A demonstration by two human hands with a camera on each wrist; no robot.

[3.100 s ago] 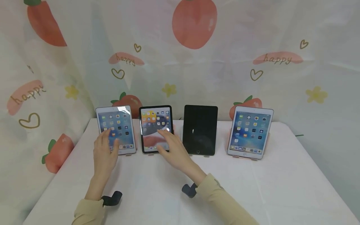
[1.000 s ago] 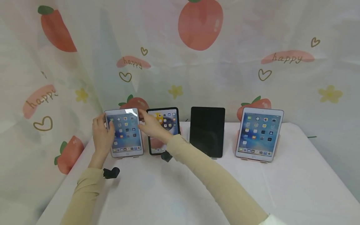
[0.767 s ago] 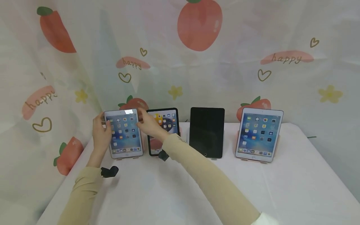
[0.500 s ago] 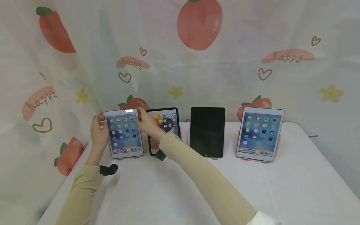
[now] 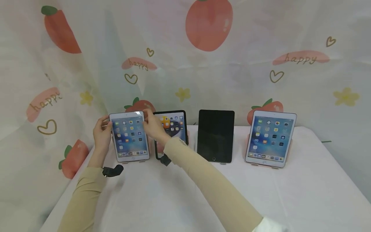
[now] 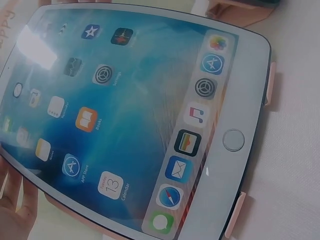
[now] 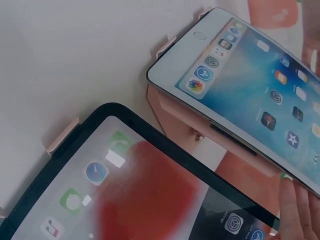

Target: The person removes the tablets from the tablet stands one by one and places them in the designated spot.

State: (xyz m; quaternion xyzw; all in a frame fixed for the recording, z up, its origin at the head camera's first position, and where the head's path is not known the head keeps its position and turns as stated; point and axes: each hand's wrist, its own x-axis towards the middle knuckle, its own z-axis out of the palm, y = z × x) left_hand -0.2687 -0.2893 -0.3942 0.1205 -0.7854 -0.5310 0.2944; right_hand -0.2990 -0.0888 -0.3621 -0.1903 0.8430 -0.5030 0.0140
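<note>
A white tablet (image 5: 129, 138) with its home screen lit leans on a pink stand (image 7: 172, 117) at the left end of a row. My left hand (image 5: 102, 137) holds its upper left edge, thumb at the front and fingers partly hidden behind. At the upper right edge, my right hand (image 5: 155, 129) grips the same tablet, its fingertips partly out of sight. In the left wrist view, fingers (image 6: 20, 205) show beside the tablet's edge. The right wrist view has fingers (image 7: 295, 210) against the opposite edge. My right hand and sleeve cover part of the black-framed tablet (image 5: 176, 132).
A dark-screened black tablet (image 5: 215, 135) and another lit white tablet (image 5: 271, 138) stand farther right. All rest on a white-covered table (image 5: 185, 196). Behind hangs a fruit-patterned curtain (image 5: 232, 80). Wrist cameras stick out from my left wrist (image 5: 113, 170) and right wrist (image 5: 166, 159).
Both hands have gone from in front of the two left tablets to the leftmost tablet's side edges. The glare at its top has shrunk. My left thumb has drawn back toward the edge.
</note>
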